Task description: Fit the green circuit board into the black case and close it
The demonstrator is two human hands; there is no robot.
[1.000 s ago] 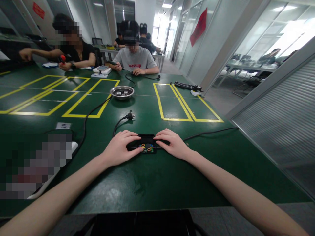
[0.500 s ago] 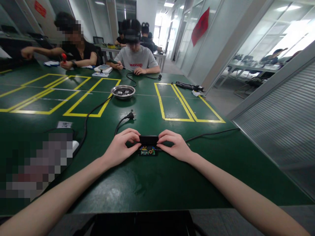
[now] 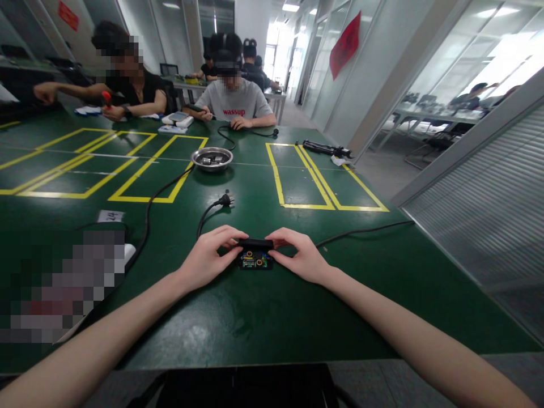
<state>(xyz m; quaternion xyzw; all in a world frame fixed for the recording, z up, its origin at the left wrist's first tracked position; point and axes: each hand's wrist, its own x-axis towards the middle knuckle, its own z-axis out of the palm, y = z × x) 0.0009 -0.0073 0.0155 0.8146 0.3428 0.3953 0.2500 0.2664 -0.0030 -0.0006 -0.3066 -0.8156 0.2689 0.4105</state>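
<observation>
Between my hands is a black plastic cover (image 3: 256, 244), tilted up above an opened power adapter (image 3: 256, 261). Bare circuit parts show inside the adapter, among them copper coils and blue and yellow pieces. My left hand (image 3: 215, 249) pinches the cover's left end between thumb and fingers. At the right end, my right hand (image 3: 297, 252) grips the same cover, its fingers on the top edge. A black power plug (image 3: 224, 200) on a cable lies on the table just beyond my left hand.
On the green table (image 3: 238, 323) stands a metal bowl (image 3: 212, 160) with small metal parts. A black tripod-like item (image 3: 325, 149) lies at the far right. Cables cross both sides, and a number label (image 3: 111, 216) is at left. Two co-workers sit across the table.
The cover has tipped, so its broad face now looks like a narrow strip. Fingers of both hands have moved inward along its top edge.
</observation>
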